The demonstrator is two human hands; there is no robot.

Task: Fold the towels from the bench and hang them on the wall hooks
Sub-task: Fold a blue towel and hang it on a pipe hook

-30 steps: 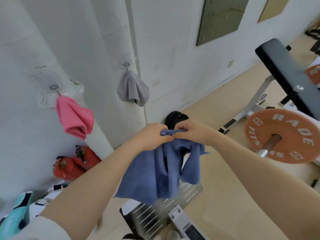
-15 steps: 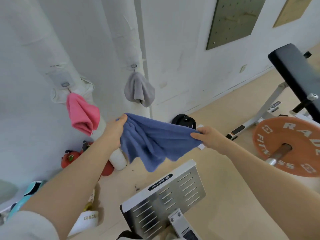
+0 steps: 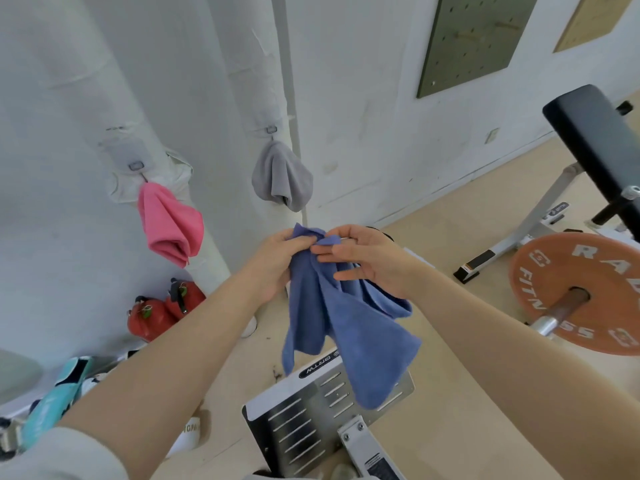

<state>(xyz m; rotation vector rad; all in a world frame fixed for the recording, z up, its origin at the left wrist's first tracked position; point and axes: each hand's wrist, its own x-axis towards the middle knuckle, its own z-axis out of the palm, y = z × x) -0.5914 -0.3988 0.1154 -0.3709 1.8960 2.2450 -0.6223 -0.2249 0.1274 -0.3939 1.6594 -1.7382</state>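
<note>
**Figure: Blue towel gathered at its top edge, hanging free below both hands**

The left hand (image 3: pixel 277 261) grips the bunched upper edge of the blue towel (image 3: pixel 349 327), fingers curled round the cloth with the thumb on top. The right hand (image 3: pixel 367 261) meets it from the other side: thumb and forefinger pinch the same upper edge just beside the left fingertips, while the remaining fingers lie extended and loose across the front of the cloth. Both hands thus hold the towel at one gathered point, in mid-air, well above the floor and in front of the white wall.

Below the grip the towel falls in two uneven lobes, its lowest corner hanging in front of a slotted metal plate (image 3: pixel 311 424). The drape suggests a light, limp fabric that keeps no shape of its own (any fold will likely slip open unless pinched). Judged from this, the best hold is at the corners or along the doubled edge, with the layers pinned between thumb and fingers; the napped surface should offer fair friction.

On the wall beyond, a pink towel (image 3: pixel 169 223) hangs from the left hook (image 3: pixel 137 165) and a grey towel (image 3: pixel 282 174) from the right hook (image 3: pixel 271 129). No free hook can be made out. To the right stand a padded bench (image 3: pixel 595 133) and an orange weight plate (image 3: pixel 581 292); two red extinguishers (image 3: pixel 162 311) lie at the wall's foot.
</note>
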